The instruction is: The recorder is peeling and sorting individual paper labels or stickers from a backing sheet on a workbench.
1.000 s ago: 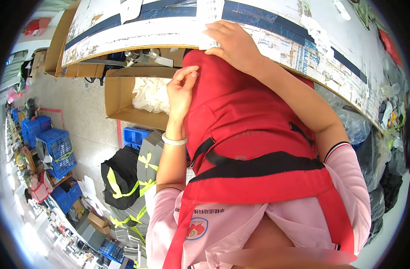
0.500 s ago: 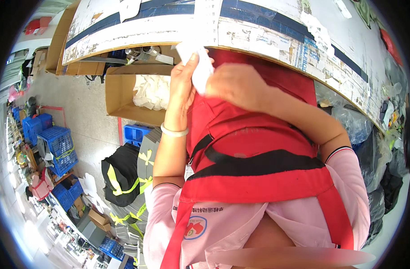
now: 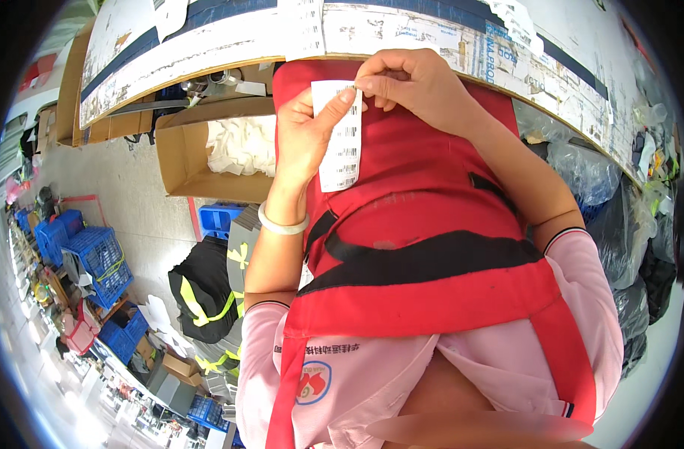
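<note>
A white strip of barcode labels point(image 3: 340, 161) hangs upright in front of my red apron, below the table edge. My left hand point(image 3: 306, 135) grips it near its upper end, the thumb lying across the printed face. At the strip's top right edge, my right hand point(image 3: 422, 88) pinches with thumb and forefinger. Whether a single label is lifted there is too small to tell. A second strip of labels point(image 3: 303, 34) lies on the table and reaches over its near edge.
The worn white tabletop point(image 3: 402, 37) spans the far side. Left of me, under its edge, stands a cardboard box point(image 3: 176, 161) holding white pieces point(image 3: 241, 146). A black bundle with yellow ties point(image 3: 203, 280) and blue crates point(image 3: 99, 262) stand further left. Clear plastic bags point(image 3: 607, 224) sit at right.
The label strip has unfolded from a crumpled, tilted shape to hang flat with its printed side showing. My right hand has moved up to its top edge.
</note>
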Demonstrator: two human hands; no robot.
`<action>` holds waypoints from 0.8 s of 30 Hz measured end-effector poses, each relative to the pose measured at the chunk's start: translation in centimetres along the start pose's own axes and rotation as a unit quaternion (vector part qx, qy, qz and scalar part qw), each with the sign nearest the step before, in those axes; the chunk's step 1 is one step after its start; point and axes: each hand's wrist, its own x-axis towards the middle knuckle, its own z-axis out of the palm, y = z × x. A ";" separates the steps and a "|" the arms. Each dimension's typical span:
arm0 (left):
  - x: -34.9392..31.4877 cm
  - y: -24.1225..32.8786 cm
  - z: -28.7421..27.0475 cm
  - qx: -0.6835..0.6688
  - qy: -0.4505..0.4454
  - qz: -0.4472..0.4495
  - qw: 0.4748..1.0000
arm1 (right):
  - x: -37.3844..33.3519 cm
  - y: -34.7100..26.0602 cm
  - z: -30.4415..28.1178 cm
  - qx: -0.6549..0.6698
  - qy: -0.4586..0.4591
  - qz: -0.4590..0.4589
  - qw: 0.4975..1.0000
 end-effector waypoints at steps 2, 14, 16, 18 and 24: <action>0.0 0.3 0.3 -0.025 -0.016 -0.003 1.000 | -0.2 0.2 -0.2 0.006 -0.009 -0.003 1.000; -0.5 -1.3 0.5 -0.092 -0.058 -0.031 0.994 | -2.6 3.7 1.9 0.279 -0.069 0.145 0.947; -0.4 -1.4 0.6 -0.099 -0.058 -0.034 0.993 | -2.7 3.4 1.4 0.248 -0.067 0.141 0.956; -0.2 -1.4 0.2 -0.111 -0.049 -0.034 0.992 | -2.6 3.1 1.0 0.129 -0.034 0.107 0.985; 0.7 -1.0 1.6 -0.056 -0.015 -0.016 0.998 | -2.6 2.9 0.4 0.088 0.072 0.037 0.993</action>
